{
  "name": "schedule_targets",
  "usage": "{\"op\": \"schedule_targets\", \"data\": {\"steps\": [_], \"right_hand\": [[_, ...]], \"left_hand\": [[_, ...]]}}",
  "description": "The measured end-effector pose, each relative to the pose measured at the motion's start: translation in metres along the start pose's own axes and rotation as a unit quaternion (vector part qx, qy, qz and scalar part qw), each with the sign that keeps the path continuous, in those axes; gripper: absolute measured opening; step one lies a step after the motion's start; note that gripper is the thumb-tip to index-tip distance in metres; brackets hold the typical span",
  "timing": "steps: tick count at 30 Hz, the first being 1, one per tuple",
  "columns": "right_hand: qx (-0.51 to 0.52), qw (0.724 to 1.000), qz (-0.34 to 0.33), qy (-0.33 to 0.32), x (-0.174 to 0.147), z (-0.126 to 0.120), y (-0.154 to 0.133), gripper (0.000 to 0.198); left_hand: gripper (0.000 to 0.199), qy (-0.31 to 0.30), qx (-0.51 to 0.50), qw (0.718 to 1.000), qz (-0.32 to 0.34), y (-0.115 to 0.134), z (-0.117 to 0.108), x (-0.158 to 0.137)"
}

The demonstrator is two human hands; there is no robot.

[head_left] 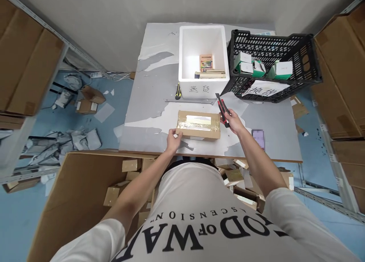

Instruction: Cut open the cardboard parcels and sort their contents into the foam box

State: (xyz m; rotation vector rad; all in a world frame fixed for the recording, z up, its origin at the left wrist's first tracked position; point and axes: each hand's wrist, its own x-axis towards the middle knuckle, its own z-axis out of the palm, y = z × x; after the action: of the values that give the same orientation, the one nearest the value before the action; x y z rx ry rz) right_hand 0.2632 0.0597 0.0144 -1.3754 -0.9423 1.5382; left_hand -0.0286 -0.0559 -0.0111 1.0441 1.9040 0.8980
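A brown cardboard box point(199, 132), taped over with a white label on top, lies on the table close to its front edge. My left hand point(173, 140) grips the box at its near left corner, thumb on the cardboard. In my right hand point(234, 121) is a red and black utility knife point(222, 110), its tip pointing away from me. The right fingers are by the box's right end; whether they touch it I cannot tell. A second utility knife point(178, 91), yellow and black, rests beside the white foam box point(203, 89).
Books lie inside the foam box. To its right stands a black plastic crate point(302, 81) with green and white cartons. A metal ruler-like strip point(191, 101) and a phone point(258, 139) lie on the grey table point(151, 102). A large carton point(82, 186) of small boxes stands below left.
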Motion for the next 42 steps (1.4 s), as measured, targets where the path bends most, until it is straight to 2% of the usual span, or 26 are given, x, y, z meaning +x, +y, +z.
{"op": "schedule_targets", "data": {"steps": [3, 6, 8, 10, 12, 14, 17, 21, 25, 32, 42], "right_hand": [[-0.014, 1.000, -0.017, -0.004, 0.004, -0.001, 0.007, 0.044], [-0.013, 0.999, -0.036, 0.029, -0.010, -0.010, 0.021, 0.048], [-0.023, 0.997, -0.037, 0.060, -0.028, -0.020, 0.032, 0.052], [-0.058, 0.995, -0.022, 0.073, -0.050, -0.031, 0.043, 0.055], [-0.107, 0.992, 0.000, 0.067, -0.071, -0.039, 0.051, 0.059], [-0.140, 0.988, 0.013, 0.063, -0.089, -0.042, 0.056, 0.065], [-0.144, 0.987, 0.019, 0.073, -0.105, -0.040, 0.060, 0.075], [-0.125, 0.990, 0.021, 0.064, -0.112, -0.036, 0.059, 0.078], [-0.130, 0.990, 0.034, 0.048, -0.114, -0.041, 0.052, 0.079], [-0.197, 0.979, 0.055, -0.013, -0.113, -0.058, 0.034, 0.072], [-0.224, 0.967, 0.082, -0.091, -0.120, -0.082, 0.031, 0.071]], "left_hand": [[0.047, -0.029, 0.111, 0.993, 0.004, 0.006, -0.009, -0.007], [0.070, -0.029, 0.220, 0.971, 0.093, 0.019, -0.015, -0.002], [0.078, -0.059, 0.279, 0.941, 0.184, 0.025, -0.013, 0.006], [0.078, -0.115, 0.328, 0.901, 0.261, 0.028, -0.008, 0.014], [0.076, -0.149, 0.361, 0.868, 0.306, 0.027, -0.003, 0.019], [0.073, -0.147, 0.379, 0.856, 0.320, 0.024, 0.002, 0.020], [0.073, -0.126, 0.386, 0.851, 0.334, 0.018, 0.006, 0.018], [0.093, -0.115, 0.378, 0.850, 0.349, 0.014, 0.008, 0.018], [0.104, -0.114, 0.357, 0.853, 0.364, 0.011, 0.010, 0.022], [0.102, -0.111, 0.332, 0.866, 0.356, 0.009, 0.014, 0.023], [0.104, -0.137, 0.322, 0.870, 0.347, 0.011, 0.013, 0.021]]}}
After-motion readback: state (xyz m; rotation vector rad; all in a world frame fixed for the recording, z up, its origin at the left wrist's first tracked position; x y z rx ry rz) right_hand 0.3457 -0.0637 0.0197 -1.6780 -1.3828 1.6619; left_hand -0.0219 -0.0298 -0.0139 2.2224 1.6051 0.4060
